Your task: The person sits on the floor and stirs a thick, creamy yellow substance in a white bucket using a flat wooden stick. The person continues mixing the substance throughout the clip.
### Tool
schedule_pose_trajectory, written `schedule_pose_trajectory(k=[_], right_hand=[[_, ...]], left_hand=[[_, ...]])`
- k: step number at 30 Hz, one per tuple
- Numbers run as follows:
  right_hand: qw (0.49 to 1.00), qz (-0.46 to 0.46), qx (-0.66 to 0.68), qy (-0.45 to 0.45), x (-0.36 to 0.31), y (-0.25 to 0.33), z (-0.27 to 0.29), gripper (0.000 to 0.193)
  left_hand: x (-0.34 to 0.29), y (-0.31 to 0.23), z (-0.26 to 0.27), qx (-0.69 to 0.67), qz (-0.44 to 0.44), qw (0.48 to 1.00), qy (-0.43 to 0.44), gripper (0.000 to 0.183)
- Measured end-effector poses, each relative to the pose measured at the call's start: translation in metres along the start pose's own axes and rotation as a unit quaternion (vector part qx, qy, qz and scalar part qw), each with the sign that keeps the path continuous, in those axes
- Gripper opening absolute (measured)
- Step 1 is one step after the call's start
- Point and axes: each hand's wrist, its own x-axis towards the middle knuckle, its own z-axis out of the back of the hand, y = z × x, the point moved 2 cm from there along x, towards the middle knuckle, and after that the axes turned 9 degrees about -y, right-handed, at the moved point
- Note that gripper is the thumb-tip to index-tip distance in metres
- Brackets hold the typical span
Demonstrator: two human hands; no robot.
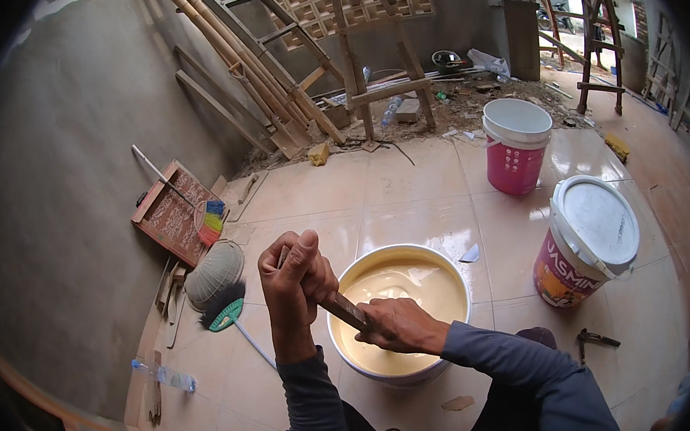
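Observation:
Both my hands grip a wooden stick [341,308] that slants down into a round white bucket [469,305] of cream-coloured paint [419,282]. My left hand [297,274] is wrapped round the stick's upper part, thumb up, above the bucket's left rim. Lower down, my right hand [402,324] closes round it over the paint. The stick's lower end is hidden behind my right hand and in the paint. Soft swirls mark the paint's surface. The bucket stands on the tiled floor between my legs.
To the right stand a lidded bucket [597,224] and a pink bucket [516,157] without a lid. A black tool [596,343] lies nearer. On the left are a green broom [227,314], a woven hat [216,274] and a plastic bottle [176,380]. Ladders, poles and rubble line the back wall.

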Motion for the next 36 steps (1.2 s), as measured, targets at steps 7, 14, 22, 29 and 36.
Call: schedule_pose_trajectory(k=[7,14,22,29,36], right_hand=[[0.994,0.002,0.077,-0.076,0.005,-0.027,-0.024,0.033],[0.99,-0.016,-0.049,-0.134,0.018,-0.055,0.007,0.028],[0.996,-0.05,-0.065,-0.024,0.002,-0.036,0.017,0.022],[0.994,-0.022,0.1,0.022,0.003,-0.012,-0.003,0.033],[0.994,-0.006,0.029,-0.109,0.018,-0.051,-0.002,0.034]], left_hand=[[-0.019,0.014,-0.025,0.048,-0.101,0.993,-0.023,0.032],[0.008,0.046,-0.03,-0.035,-0.173,0.984,0.022,0.029],[0.009,0.03,-0.015,-0.032,-0.034,0.999,0.006,0.034],[-0.023,0.004,-0.034,0.097,-0.095,0.989,-0.061,0.033],[-0.008,0.037,-0.044,0.072,-0.162,0.984,-0.01,0.028]])
